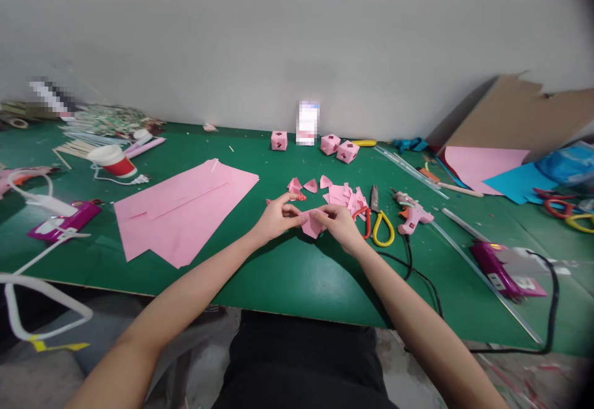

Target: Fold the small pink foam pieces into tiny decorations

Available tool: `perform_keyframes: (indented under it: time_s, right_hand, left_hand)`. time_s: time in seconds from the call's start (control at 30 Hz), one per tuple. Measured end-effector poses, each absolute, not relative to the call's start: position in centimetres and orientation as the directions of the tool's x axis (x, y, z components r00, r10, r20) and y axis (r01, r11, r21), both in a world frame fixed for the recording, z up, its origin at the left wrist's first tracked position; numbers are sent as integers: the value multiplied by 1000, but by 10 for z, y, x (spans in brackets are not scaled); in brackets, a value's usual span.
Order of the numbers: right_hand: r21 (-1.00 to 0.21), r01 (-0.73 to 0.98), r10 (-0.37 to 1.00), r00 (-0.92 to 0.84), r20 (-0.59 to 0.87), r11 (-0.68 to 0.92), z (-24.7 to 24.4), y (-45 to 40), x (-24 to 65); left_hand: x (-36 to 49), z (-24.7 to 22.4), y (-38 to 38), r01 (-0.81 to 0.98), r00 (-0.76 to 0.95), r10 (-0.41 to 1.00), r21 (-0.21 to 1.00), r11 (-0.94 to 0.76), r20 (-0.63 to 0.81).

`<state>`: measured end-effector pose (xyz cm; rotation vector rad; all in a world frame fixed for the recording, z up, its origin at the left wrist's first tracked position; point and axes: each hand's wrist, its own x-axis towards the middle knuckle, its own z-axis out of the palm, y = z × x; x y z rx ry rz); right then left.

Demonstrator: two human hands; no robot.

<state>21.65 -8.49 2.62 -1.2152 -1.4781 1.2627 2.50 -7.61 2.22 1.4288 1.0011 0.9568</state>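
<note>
Between my two hands, just above the green table, is a folded pink paper piece [312,226]. My left hand [277,217] pinches its left edge, and my right hand [341,224] grips it from the right with thumb and fingers. Small folded pink paper pieces [310,185] lie just beyond my fingers. A heap of pink paper strips [347,198] sits by my right hand, with scissors [381,223] and a pink glue gun [412,211] farther right. At the back stand pink paper cubes with cut-out holes [330,144].
A large pink paper sheet [185,217] covers the table's left part. A paper cup [111,160] and a purple power strip [65,220] are at left. Another purple power strip [503,270], with a black cable, lies right. Cardboard [515,112] leans against the grey partition [208,56].
</note>
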Motion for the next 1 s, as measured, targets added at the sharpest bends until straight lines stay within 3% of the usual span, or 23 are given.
perform_keyframes:
  time_s: [0.37,1.0]
  right_hand:
    - [-979,190,972,-234,22,68,24,-84,220]
    - [-978,205,965,-262,-12,43,21,-81,222]
  left_hand:
    - [26,27,-78,23,279,959,999,32,-37]
    - [24,26,-76,47,361,928,995,84,-96]
